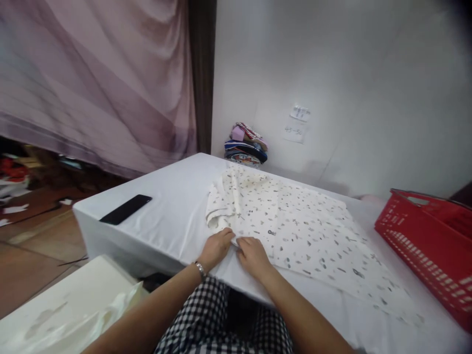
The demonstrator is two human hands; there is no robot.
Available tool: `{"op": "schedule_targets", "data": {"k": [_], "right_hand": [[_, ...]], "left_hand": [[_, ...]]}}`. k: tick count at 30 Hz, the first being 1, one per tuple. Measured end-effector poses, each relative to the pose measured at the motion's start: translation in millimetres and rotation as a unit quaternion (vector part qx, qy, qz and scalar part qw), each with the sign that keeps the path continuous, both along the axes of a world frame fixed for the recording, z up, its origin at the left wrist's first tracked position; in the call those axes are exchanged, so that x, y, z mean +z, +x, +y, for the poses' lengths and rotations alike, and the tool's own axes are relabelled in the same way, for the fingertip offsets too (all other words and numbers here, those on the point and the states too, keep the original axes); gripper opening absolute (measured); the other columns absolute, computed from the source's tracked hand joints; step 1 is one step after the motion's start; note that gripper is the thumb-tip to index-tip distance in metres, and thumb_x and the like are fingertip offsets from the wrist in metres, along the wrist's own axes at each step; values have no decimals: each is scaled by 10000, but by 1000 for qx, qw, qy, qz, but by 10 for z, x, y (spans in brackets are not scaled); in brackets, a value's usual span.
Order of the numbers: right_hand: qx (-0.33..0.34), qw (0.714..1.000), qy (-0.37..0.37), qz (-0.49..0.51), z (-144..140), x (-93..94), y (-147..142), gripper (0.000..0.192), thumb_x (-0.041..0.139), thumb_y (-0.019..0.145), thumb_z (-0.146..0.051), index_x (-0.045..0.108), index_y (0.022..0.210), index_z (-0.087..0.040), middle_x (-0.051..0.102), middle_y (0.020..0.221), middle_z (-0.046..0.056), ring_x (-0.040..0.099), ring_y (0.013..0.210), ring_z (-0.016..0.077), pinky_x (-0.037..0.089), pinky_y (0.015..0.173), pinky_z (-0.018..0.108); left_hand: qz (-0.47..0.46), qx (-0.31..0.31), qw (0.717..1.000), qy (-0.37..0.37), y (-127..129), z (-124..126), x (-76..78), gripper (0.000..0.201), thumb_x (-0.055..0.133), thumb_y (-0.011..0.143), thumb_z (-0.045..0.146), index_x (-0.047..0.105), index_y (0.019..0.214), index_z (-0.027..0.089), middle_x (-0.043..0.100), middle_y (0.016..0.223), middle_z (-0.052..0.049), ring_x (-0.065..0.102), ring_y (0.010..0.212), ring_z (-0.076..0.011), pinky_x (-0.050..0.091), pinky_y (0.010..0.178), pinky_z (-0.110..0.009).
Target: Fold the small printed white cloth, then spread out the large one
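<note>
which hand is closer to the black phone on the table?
Left. The left hand rests on the near edge of the patterned garment, on the side toward the black phone. The right hand sits just beside it, farther from the phone.

Centre frame: left hand and right hand pinch the near edge of a cream patterned cotton garment on a white-covered table. Right edge: red plastic basket.
</note>
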State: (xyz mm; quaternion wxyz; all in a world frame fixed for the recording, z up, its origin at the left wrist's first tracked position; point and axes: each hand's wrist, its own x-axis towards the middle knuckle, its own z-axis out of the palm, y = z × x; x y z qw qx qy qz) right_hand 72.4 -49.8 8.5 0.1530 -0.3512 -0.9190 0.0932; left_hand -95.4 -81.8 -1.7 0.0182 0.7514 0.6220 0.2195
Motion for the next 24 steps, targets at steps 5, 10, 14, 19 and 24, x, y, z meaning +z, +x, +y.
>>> {"op": "schedule_targets", "data": {"k": [5, 10, 14, 19, 24], "right_hand": [[-15, 1000, 4, 17, 141, -166, -271, 232, 419, 876, -131, 621, 984, -166, 627, 942, 87, 548, 908, 206, 425, 815, 312], [2, 997, -13, 77, 150, -318, -169, 287, 416, 879, -127, 617, 1067, -210, 612, 948, 60, 546, 927, 191, 434, 806, 285], [6, 998, -9, 64, 121, -305, -179, 272, 456, 851, -130, 639, 1024, -232, 600, 913, 49, 540, 888, 189, 429, 766, 276], [19, 999, 5, 49, 92, -276, -239, 225, 463, 863, -174, 640, 991, -228, 573, 872, 40, 523, 860, 182, 402, 726, 263], [30, 998, -5, 56, 88, -253, -224, 187, 474, 873, -215, 630, 970, -244, 555, 853, 25, 513, 829, 171, 382, 700, 251]], "left_hand": [[-24, 23, 999, -9, -12, 7, -33, 294, 422, 834, 92, 595, 1040, 212, 606, 1087, -38, 598, 934, -152, 468, 815, -258], [-36, -8, 999, -34, -160, 10, -62, 282, 443, 818, 93, 621, 997, 219, 633, 1057, -27, 599, 977, -155, 466, 829, -261], [-115, -20, 993, -33, -406, 33, 9, 386, 448, 762, 73, 627, 1055, 249, 646, 1111, 7, 606, 969, -135, 463, 870, -252], [-116, 155, 981, 25, -643, 357, 209, 296, 454, 798, 165, 634, 1030, 205, 655, 1072, -30, 603, 926, -159, 474, 847, -276], [39, 202, 976, -76, -657, 815, 284, 271, 503, 811, 260, 641, 1033, 188, 632, 1096, -88, 551, 1074, -230, 460, 845, -311]]}}
